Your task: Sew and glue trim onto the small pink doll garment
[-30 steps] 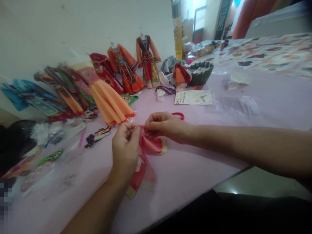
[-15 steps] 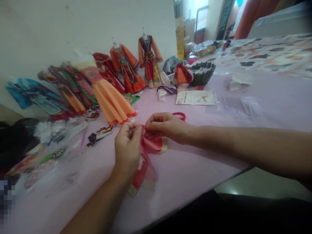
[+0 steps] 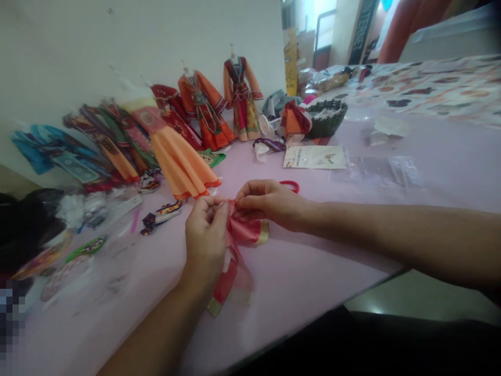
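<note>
A small red doll garment (image 3: pixel 246 232) with gold-coloured edges hangs from my fingers over the pink tabletop (image 3: pixel 297 292). My left hand (image 3: pixel 207 224) pinches its gathered top between thumb and fingers. Right beside it, the fingertips of my right hand (image 3: pixel 260 202) are closed on the same gathered cloth. One sheer red panel (image 3: pixel 235 277) trails down below the left wrist. Whatever lies between the fingertips is too small to make out. Behind the right hand shows a red scissors-like loop (image 3: pixel 290 185), mostly hidden.
An orange doll dress (image 3: pixel 176 151) leans just beyond my hands, with several dressed doll forms (image 3: pixel 240 99) along the wall. A dark green basket (image 3: pixel 327 117), a printed card (image 3: pixel 315 156) and plastic bags (image 3: pixel 403 172) lie at the back right. Ribbon pieces (image 3: pixel 160 215) are on the left.
Almost nothing differs. Both hands keep their hold on the red garment at the same spot, and the view has shifted very slightly.
</note>
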A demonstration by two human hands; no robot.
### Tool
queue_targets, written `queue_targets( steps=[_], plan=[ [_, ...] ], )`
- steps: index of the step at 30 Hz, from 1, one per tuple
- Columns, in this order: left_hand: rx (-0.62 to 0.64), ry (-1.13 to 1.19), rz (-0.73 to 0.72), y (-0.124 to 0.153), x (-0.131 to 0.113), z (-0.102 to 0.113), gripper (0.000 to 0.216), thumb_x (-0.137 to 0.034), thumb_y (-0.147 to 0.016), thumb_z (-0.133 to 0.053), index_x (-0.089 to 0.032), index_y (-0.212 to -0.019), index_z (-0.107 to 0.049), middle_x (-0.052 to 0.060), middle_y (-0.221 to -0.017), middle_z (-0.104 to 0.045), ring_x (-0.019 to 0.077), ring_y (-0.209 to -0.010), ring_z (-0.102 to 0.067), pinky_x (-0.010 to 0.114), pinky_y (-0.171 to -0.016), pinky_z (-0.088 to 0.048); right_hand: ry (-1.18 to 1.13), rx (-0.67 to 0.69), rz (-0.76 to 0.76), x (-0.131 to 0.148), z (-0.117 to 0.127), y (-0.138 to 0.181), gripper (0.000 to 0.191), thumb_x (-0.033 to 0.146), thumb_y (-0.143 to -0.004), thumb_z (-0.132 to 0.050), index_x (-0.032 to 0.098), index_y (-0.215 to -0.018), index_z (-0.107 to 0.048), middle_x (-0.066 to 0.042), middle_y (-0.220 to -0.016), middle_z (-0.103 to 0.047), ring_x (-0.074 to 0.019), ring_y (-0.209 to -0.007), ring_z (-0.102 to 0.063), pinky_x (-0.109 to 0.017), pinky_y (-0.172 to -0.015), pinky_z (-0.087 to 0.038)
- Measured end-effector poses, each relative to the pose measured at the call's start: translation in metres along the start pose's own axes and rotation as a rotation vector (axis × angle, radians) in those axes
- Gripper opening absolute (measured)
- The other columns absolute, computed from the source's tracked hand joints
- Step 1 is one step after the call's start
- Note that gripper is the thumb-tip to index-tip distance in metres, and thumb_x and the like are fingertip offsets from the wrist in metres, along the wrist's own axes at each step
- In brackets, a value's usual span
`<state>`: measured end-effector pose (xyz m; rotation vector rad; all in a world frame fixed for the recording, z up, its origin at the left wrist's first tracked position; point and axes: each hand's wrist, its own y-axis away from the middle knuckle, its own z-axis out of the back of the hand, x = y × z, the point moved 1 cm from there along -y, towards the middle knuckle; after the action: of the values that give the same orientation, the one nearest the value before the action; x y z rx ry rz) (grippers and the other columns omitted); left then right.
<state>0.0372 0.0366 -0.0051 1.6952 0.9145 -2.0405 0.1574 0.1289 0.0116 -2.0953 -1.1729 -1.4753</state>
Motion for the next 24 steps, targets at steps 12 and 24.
queue_targets(
  steps=[12, 24],
  plan=[
    [-0.015, -0.007, 0.011, 0.0005, -0.0043, -0.0021, 0.010, -0.023, -0.080, -0.072, -0.018, -0.082, -0.064, -0.003, -0.069, -0.066, 0.0118, -0.064, -0.061, 0.022, -0.061, -0.050, -0.004, -0.014, -0.023, 0.0003, -0.0026, 0.0016, 0.031, -0.004, -0.094, -0.059, 0.015, -0.070, -0.062, 0.000, -0.065, -0.070, -0.0070, -0.060, -0.068, -0.017, -0.065, -0.056],
    [-0.016, -0.017, 0.005, -0.0014, -0.0018, -0.0022, 0.008, -0.021, -0.079, -0.070, -0.019, -0.080, -0.062, -0.003, -0.068, -0.064, 0.0119, -0.063, -0.058, 0.023, -0.059, -0.048, 0.009, -0.020, 0.015, -0.0001, -0.0047, 0.0021, 0.029, -0.003, -0.092, -0.064, 0.014, -0.069, -0.063, 0.002, -0.064, -0.070, -0.0052, -0.057, -0.066, -0.014, -0.062, -0.055]
  ],
)
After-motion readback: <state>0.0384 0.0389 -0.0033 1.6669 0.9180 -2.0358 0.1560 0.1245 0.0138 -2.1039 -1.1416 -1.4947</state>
